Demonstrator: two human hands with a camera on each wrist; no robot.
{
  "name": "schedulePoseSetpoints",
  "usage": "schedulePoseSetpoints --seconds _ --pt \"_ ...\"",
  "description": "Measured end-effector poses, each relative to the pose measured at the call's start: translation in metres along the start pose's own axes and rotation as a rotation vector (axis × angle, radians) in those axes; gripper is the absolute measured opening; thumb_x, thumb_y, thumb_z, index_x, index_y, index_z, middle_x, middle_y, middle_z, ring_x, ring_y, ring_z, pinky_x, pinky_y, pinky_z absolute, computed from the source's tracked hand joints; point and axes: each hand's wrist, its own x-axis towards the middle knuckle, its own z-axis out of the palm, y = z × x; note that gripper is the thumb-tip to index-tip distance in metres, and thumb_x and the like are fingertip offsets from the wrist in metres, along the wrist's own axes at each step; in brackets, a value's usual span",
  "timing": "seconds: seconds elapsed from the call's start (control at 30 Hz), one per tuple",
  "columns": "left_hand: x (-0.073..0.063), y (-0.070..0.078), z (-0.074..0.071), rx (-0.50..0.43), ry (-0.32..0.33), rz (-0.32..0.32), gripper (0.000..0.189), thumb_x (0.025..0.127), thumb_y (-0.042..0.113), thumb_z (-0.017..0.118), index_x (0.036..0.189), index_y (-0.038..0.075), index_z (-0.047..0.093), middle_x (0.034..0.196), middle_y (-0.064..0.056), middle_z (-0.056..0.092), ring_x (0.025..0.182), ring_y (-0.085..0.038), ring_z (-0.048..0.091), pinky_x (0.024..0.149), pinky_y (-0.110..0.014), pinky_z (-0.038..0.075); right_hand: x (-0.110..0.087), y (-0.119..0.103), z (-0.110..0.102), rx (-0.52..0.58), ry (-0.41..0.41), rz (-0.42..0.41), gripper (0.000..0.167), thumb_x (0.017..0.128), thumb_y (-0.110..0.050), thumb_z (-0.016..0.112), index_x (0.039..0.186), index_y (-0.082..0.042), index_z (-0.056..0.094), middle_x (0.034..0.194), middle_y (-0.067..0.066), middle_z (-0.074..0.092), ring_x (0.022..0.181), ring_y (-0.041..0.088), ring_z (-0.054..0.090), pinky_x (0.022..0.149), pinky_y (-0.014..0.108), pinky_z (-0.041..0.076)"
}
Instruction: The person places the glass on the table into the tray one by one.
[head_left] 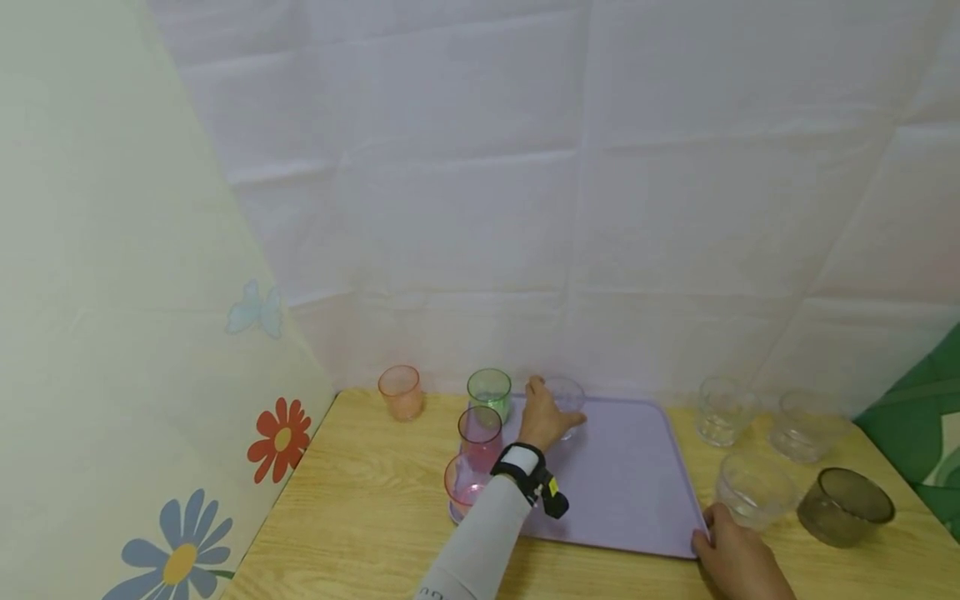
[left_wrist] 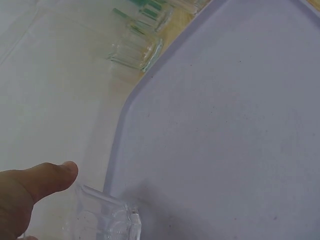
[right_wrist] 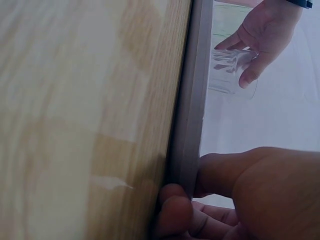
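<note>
A lilac tray (head_left: 622,483) lies on the wooden table. Near its back edge stands a clear glass (head_left: 567,404), with my left hand (head_left: 546,417) around its side. The left thumb is straight and sits apart from the clear glass (left_wrist: 102,217) in the left wrist view. My right hand (head_left: 735,550) grips the tray's front right corner, thumb above and fingers curled below the rim (right_wrist: 192,100). Along the tray's left side stand a green glass (head_left: 490,392), a pink glass with a dark rim (head_left: 481,433) and a wide pink glass (head_left: 463,483), partly behind my left forearm.
Left of the tray stands an orange glass (head_left: 401,392). On its right are a clear tumbler (head_left: 717,417), two clear bowls (head_left: 802,429) and a smoky brown bowl (head_left: 843,508). A white sheet (head_left: 480,208) hangs behind the table, and a flowered panel (head_left: 150,375) borders the left.
</note>
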Motion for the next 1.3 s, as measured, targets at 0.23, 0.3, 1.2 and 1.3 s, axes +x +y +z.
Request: schedulePoseSetpoints --seconds 0.23,0.3,1.2,1.3 --pt "0.001 0.002 0.0 0.015 -0.015 -0.021 0.096 0.078 0.021 0.096 0.15 -0.003 0.039 0.149 -0.025 0.051 0.128 -0.044 0.062 0.109 -0.05 0.054 0.0 0.0 0.0 0.002 -0.003 0.005 0.022 0.098 -0.012 0.062 0.107 0.005 0.052 0.073 0.004 0.054 0.069 0.026 0.057 0.063 0.047 0.047" --pt "0.001 0.002 0.0 0.03 -0.008 -0.022 0.096 0.077 0.022 0.096 0.151 -0.003 0.039 0.15 -0.024 0.051 0.131 -0.044 0.06 0.111 -0.05 0.053 0.0 0.0 0.0 0.003 -0.002 0.005 0.022 0.098 -0.012 0.063 0.107 0.005 0.052 0.073 0.004 0.054 0.069 0.027 0.057 0.063 0.047 0.048" --pt "-0.002 0.018 -0.025 0.189 -0.052 0.092 0.104 0.083 0.047 0.09 0.157 -0.002 0.036 0.152 -0.027 0.044 0.14 -0.045 0.047 0.11 -0.053 0.053 0.0 -0.001 -0.001 0.0 -0.045 0.015 0.024 0.098 -0.011 0.061 0.108 0.009 0.052 0.074 0.004 0.053 0.067 0.024 0.054 0.061 0.042 0.046" --pt "-0.004 0.021 -0.036 0.18 -0.038 0.128 0.099 0.086 0.046 0.088 0.156 -0.003 0.038 0.148 -0.027 0.047 0.137 -0.043 0.051 0.11 -0.051 0.054 0.001 -0.001 -0.001 -0.002 -0.042 0.012 0.024 0.099 -0.012 0.061 0.108 0.008 0.052 0.074 0.004 0.053 0.067 0.024 0.054 0.062 0.042 0.046"
